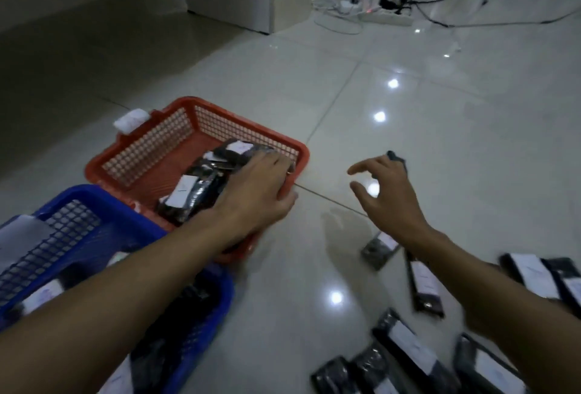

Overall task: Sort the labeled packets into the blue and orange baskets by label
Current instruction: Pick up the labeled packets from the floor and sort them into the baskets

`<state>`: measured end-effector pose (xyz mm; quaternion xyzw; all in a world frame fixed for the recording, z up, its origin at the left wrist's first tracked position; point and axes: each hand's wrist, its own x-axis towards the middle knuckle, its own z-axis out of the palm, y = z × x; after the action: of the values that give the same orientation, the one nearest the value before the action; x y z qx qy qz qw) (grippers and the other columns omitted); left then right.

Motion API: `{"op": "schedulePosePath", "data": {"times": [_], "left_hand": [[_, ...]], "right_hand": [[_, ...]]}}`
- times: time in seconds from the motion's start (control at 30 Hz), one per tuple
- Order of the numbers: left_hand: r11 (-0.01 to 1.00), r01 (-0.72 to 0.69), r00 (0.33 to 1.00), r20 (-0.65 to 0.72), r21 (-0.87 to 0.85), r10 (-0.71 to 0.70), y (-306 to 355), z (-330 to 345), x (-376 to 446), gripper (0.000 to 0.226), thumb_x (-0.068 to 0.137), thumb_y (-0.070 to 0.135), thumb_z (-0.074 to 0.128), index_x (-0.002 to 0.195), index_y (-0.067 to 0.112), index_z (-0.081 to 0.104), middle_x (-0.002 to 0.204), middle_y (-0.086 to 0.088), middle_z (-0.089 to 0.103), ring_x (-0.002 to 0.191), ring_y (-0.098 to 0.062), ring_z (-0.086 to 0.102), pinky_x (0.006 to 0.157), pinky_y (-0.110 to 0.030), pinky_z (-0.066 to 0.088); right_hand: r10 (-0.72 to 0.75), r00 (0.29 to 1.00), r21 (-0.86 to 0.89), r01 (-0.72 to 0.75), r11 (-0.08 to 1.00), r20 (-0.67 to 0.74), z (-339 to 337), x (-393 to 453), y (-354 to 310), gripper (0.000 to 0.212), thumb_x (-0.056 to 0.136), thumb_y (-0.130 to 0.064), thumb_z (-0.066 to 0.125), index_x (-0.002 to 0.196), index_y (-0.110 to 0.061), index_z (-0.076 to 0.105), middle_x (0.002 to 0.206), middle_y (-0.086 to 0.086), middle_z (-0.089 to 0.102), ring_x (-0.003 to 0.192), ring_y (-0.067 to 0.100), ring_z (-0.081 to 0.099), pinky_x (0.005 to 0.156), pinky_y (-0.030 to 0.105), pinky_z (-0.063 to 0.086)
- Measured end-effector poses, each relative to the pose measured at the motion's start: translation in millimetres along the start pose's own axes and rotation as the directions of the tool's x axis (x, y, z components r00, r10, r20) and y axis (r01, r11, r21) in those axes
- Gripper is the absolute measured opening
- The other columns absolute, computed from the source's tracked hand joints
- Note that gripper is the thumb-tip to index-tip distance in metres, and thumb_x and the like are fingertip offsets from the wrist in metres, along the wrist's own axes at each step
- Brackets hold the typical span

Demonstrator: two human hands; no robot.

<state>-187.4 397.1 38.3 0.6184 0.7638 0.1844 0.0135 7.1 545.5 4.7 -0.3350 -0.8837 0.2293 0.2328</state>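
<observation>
Head view looks down on a tiled floor (408, 129) where the left hand (254, 186) lies inside the orange basket (141, 154), fingers spread flat on the top labeled packet (220, 167) of a small pile; whether it pinches anything underneath, I cannot tell. The right hand (386, 192) hovers over the floor, its grip loosely spread, empty as far as I can see. The blue basket (94, 205) sits just beside the orange one, nearer the person, also holding packets. To do this step well, I would say let the packet settle flat on the pile, label up, then lift the hand straight out so nothing drags over the rim. Unsorted packets (424, 286) lie scattered on the floor at lower right, some overlapping, so each label needs reading before picking. Farther off, a power strip (386, 16) with tangled cables lies well apart.
</observation>
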Motion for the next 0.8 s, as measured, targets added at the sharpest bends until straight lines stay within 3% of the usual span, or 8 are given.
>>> {"op": "schedulePosePath", "data": {"times": [0.13, 0.27, 0.4, 0.5, 0.63, 0.7, 0.8], "left_hand": [[0.99, -0.033, 0.985, 0.161, -0.137, 0.055, 64.6, 36.7, 15.6, 0.044, 0.084, 0.047, 0.064, 0.117, 0.019, 0.055, 0.11, 0.001, 0.058, 0.1, -0.016, 0.053, 0.084, -0.031, 0.044], [0.987, 0.109, 0.923, 0.382, -0.122, -0.055, 110.8, 93.8, 18.6, 0.057, 0.081, 0.054, 0.065, 0.122, 0.017, 0.053, 0.118, -0.002, 0.057, 0.105, -0.02, 0.054, 0.087, -0.035, 0.047], [0.981, 0.188, 0.911, 0.382, -0.047, -0.156, 138.6, 137.5, 16.8, 0.054, 0.08, 0.058, 0.063, 0.113, 0.017, 0.052, 0.114, -0.004, 0.054, 0.1, -0.024, 0.053, 0.077, -0.035, 0.047], [0.98, 0.195, 0.925, 0.337, -0.026, -0.175, 142.8, 151.4, 17.4, 0.048, 0.082, 0.052, 0.063, 0.114, 0.018, 0.051, 0.114, -0.003, 0.053, 0.099, -0.024, 0.053, 0.075, -0.036, 0.047], [0.939, 0.303, 0.872, 0.446, -0.163, -0.204, 135.6, 152.6, 16.5, 0.039, 0.078, 0.041, 0.068, 0.108, 0.019, 0.054, 0.108, -0.002, 0.05, 0.09, -0.022, 0.055, 0.069, -0.031, 0.043], [0.919, 0.333, 0.852, 0.486, -0.213, -0.196, 129.6, 148.0, 13.9, 0.035, 0.074, 0.035, 0.072, 0.103, 0.021, 0.057, 0.104, -0.001, 0.051, 0.087, -0.02, 0.055, 0.066, -0.028, 0.039], [0.879, 0.392, 0.82, 0.536, -0.272, -0.2, 117.9, 132.1, 9.8, 0.032, 0.07, 0.029, 0.075, 0.099, 0.022, 0.062, 0.098, 0.001, 0.062, 0.083, -0.017, 0.059, 0.063, -0.026, 0.041]], "right_hand": [[0.202, 0.979, -0.045, -0.202, 0.978, -0.002, -31.8, -45.3, 69.1, 0.021, 0.085, -0.017, 0.069, 0.101, -0.03, 0.066, 0.098, -0.006, 0.061, 0.096, 0.023, 0.055, 0.082, 0.034, 0.046], [0.357, 0.933, -0.056, -0.354, 0.933, 0.052, -45.3, -67.0, 106.0, 0.026, 0.088, -0.026, 0.067, 0.114, -0.03, 0.063, 0.105, -0.009, 0.058, 0.107, 0.021, 0.053, 0.088, 0.039, 0.049], [0.425, 0.903, -0.006, -0.426, 0.905, 0.06, -43.9, -61.5, 124.2, 0.034, 0.089, -0.032, 0.067, 0.122, -0.028, 0.06, 0.108, -0.008, 0.057, 0.112, 0.02, 0.053, 0.088, 0.036, 0.048], [0.509, 0.858, 0.037, -0.513, 0.858, 0.071, -36.7, -39.6, 129.3, 0.052, 0.084, -0.044, 0.071, 0.128, -0.022, 0.054, 0.115, -0.001, 0.06, 0.112, 0.022, 0.054, 0.086, 0.037, 0.049], [0.603, 0.794, 0.008, -0.605, 0.796, 0.077, -17.8, -7.3, 130.5, 0.08, 0.073, -0.063, 0.072, 0.132, -0.015, 0.048, 0.122, 0.006, 0.059, 0.113, 0.026, 0.056, 0.092, 0.045, 0.051], [0.615, 0.786, -0.011, -0.615, 0.788, 0.062, -9.5, 3.5, 127.5, 0.075, 0.073, -0.06, 0.075, 0.126, -0.013, 0.049, 0.119, 0.006, 0.06, 0.108, 0.026, 0.058, 0.086, 0.041, 0.052], [0.639, 0.765, 0.114, -0.644, 0.756, 0.084, -2.7, 14.6, 120.8, 0.054, 0.076, -0.043, 0.079, 0.117, -0.015, 0.057, 0.109, 0.003, 0.064, 0.098, 0.021, 0.062, 0.078, 0.032, 0.05]]}}
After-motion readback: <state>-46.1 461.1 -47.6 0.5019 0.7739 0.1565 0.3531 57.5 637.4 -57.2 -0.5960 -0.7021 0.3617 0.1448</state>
